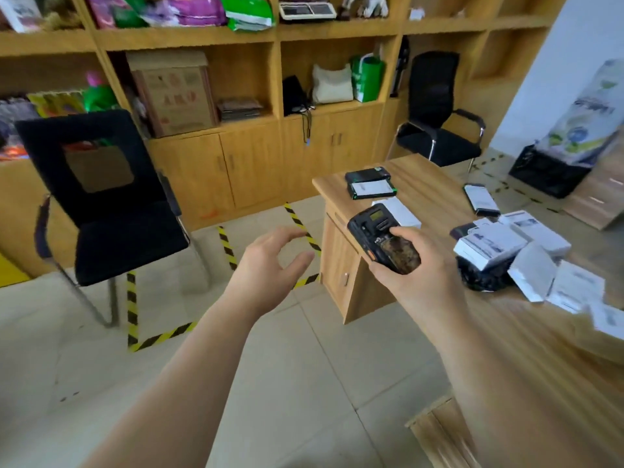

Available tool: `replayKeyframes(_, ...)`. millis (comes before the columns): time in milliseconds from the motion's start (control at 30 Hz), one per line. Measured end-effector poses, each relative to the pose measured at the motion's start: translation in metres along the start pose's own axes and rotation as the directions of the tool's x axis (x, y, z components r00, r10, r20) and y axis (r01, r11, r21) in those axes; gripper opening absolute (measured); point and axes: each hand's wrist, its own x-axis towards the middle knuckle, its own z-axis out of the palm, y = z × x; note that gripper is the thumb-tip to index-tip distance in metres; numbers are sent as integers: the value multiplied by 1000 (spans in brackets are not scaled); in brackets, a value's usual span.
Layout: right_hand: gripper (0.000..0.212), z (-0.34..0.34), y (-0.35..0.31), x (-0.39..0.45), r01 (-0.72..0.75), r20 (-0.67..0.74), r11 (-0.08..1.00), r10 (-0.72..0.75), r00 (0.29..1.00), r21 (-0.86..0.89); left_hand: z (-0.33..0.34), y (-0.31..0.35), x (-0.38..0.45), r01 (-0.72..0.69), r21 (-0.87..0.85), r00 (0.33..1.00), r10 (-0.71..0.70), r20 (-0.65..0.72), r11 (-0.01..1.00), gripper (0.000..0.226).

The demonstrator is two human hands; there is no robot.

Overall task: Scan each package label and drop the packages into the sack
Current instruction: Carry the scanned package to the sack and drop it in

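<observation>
Lying heaped on the wooden desk [422,184], toward its right side: the packages [493,246], small white cartons with printed labels, tumbled over a crumpled black plastic bag [479,278] and spilling toward the near right edge. Looking light and boxy, by the look of them thin card: stiff enough to pinch across two opposite faces, but likely denting if squeezed hard. Probably best gripping each across its short sides, label face turned up, keeping the thumb off the print. Glossy card possibly sliding a little against its neighbours, so lifting from the top of the heap rather than tugging from underneath.

Holding the scanner [385,239]: the right hand [415,275], fingers wrapped round the handset's lower body, thumb lying on top, small screen facing up, hovering just above the desk's left end. Spreading loose over the floor, left of the desk: the left hand [270,261], fingers relaxed and slightly curved, holding nothing, well apart from the right.

Not showing anywhere clearly: the sack, unless the black plastic bag under the cartons is serving as one; cannot tell.

Further out, lying on the desk: two dark flat devices [369,184] at the far end and a phone [481,199] beyond the heap. Standing on the tiled floor: a black chair [101,197] at left, shelving [236,130] behind.
</observation>
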Motion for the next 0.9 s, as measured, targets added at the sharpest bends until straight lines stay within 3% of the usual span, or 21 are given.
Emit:
replayKeyframes(100, 55, 8, 14, 41, -73, -124, 996, 66, 990, -53, 13, -10, 72, -56, 3, 993, 56, 103, 998, 37)
replayKeyframes(333, 56, 16, 77, 111, -346, -250, 936, 321, 913, -62, 85, -22, 209, -147, -71, 949, 161, 272, 987, 36)
replayKeyframes(567, 56, 40, 160, 217, -436, -241, 895, 404, 882, -94, 165, -41, 344, -151, -98, 923, 175, 342, 984, 34)
replayKeyframes(900, 55, 95, 239, 332, -567, -210, 815, 537, 817, -118, 258, -110, 519, -112, 116, 876, 43, 480, 987, 40)
